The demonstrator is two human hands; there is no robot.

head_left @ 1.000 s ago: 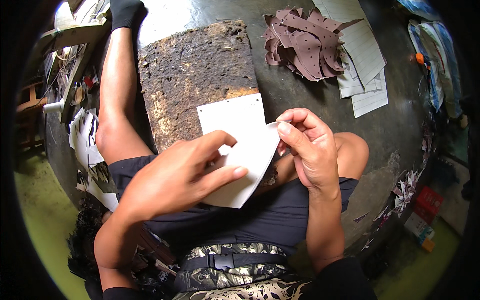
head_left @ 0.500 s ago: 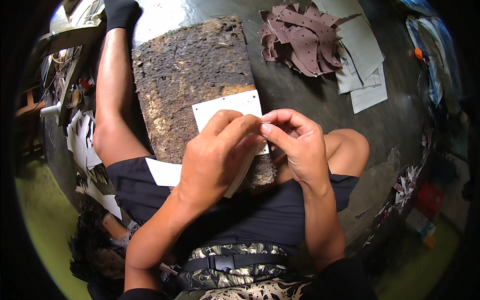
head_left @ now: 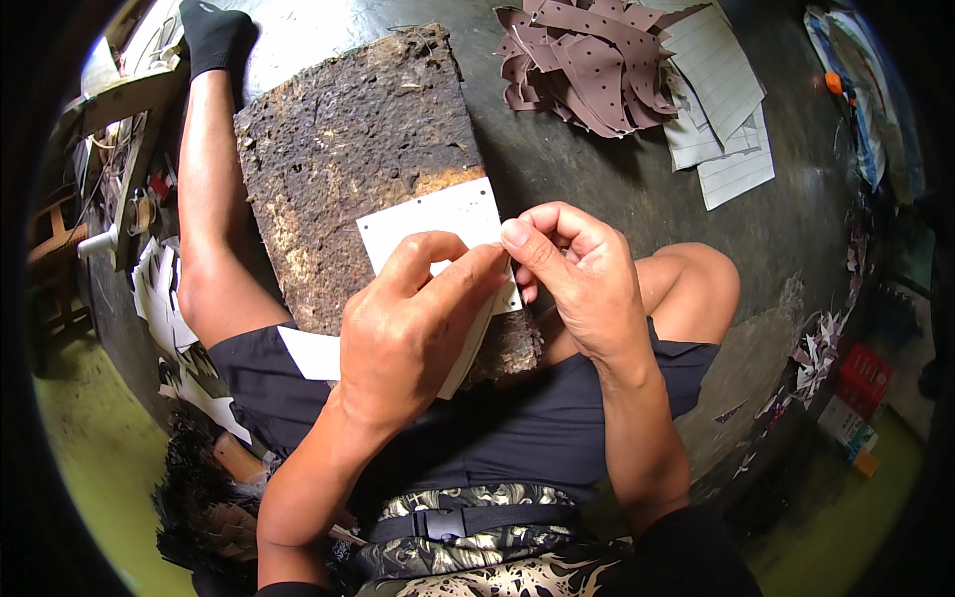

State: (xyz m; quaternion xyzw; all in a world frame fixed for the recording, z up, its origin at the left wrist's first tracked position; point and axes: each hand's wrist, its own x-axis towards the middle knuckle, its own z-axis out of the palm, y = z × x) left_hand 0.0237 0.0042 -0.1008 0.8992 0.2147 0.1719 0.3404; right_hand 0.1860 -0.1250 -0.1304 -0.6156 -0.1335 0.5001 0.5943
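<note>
Both hands meet over the right edge of a white sheet [head_left: 428,217] with small dark holes along its border. The sheet lies on a rough, worn brown board [head_left: 348,149]. My left hand [head_left: 413,313] arches across the sheet, its fingertips pinched together at the sheet's edge. My right hand [head_left: 587,274] presses thumb against finger right beside them. Whatever sits in either pinch is too small or hidden to name. Another white piece [head_left: 310,354] sticks out to the left from under my left hand, over my thigh.
At the far right, a heap of brown perforated strips [head_left: 592,65] rests beside lined paper sheets [head_left: 736,169]. White scraps [head_left: 164,298] lie along the left, near a wooden frame [head_left: 124,104]. More scraps [head_left: 821,348] and a red box [head_left: 863,380] are at the right.
The hands shift slightly left in the view, along with the board and sheet. My right thumb has risen beside the left fingertips. A thin light sliver between the fingertips no longer shows.
</note>
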